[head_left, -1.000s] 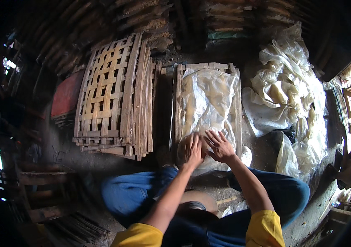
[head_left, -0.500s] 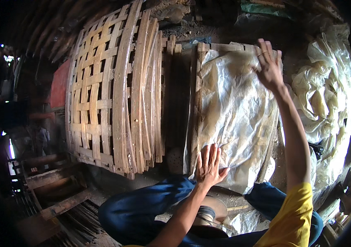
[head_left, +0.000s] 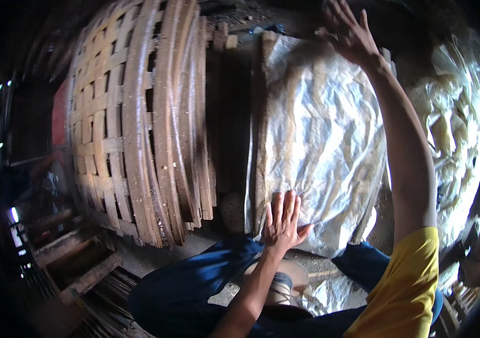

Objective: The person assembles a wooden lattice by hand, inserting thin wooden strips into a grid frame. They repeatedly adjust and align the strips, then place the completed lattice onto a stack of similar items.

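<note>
Work area seen from above, with the 2 bare hands set well apart over 1 plastic sheet (head_left: 330, 129). The sheet, clear, shiny and wrinkled, lies in front of the person on top of a wooden rack (head_left: 269, 45), a bar of which shows along the sheet's left edge. Left hand (head_left: 285, 224): palm down and flat near the sheet's near left corner, fingers straight, thumb held out to the side, grasping nothing; small creases in the plastic gather around the fingertips. Right hand (head_left: 350, 36): at the far end of the sheet, arm stretched along its right side, fingers spread and slightly blurred; whether it touches the plastic cannot be told. To the left stands a stack of woven racks (head_left: 107, 118) with open square gaps, beside a red panel (head_left: 60, 112). To the right is a heap of crumpled plastic (head_left: 448, 129). Lower left: a wooden crate (head_left: 76, 265). The person sits with legs bent in blue trousers (head_left: 189, 281), a yellow sleeve (head_left: 403, 281) on the right arm; between the legs lies a plastic scrap (head_left: 336, 296).
</note>
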`<control>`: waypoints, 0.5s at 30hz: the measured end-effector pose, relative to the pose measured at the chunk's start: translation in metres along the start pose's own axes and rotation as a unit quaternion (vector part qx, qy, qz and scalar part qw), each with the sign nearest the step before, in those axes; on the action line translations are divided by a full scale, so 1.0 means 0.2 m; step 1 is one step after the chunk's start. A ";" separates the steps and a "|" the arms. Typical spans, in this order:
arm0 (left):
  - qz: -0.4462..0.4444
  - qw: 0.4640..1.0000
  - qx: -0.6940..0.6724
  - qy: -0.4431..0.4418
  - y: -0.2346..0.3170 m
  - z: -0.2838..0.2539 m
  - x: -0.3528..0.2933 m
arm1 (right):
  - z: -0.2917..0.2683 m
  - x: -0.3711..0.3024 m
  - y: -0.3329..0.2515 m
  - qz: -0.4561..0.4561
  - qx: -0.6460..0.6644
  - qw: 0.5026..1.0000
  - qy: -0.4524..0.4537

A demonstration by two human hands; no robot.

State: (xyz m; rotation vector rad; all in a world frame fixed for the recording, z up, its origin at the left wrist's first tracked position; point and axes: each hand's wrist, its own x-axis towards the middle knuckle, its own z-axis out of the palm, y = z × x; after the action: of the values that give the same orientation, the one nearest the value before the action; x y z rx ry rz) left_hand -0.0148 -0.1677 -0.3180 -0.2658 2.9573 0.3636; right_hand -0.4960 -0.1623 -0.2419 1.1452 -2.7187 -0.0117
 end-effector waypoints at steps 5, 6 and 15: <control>-0.010 1.000 -0.008 0.023 0.00 0.02 -0.01 | 0.08 -0.65 -0.36 -0.233 0.209 0.949 0.036; -0.006 1.000 0.003 0.016 -0.01 0.02 -0.02 | 0.06 -0.92 -0.46 -0.280 0.222 0.934 -0.024; 0.017 0.999 0.023 0.022 0.01 0.01 0.02 | 0.04 -0.88 0.51 -0.010 -0.075 0.994 0.078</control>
State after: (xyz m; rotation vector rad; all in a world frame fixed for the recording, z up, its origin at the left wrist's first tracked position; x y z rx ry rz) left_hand -0.0184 -0.1664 -0.3202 -0.2208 3.0126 0.2958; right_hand -0.4496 0.0346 -0.2721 1.0837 -2.5230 -0.1212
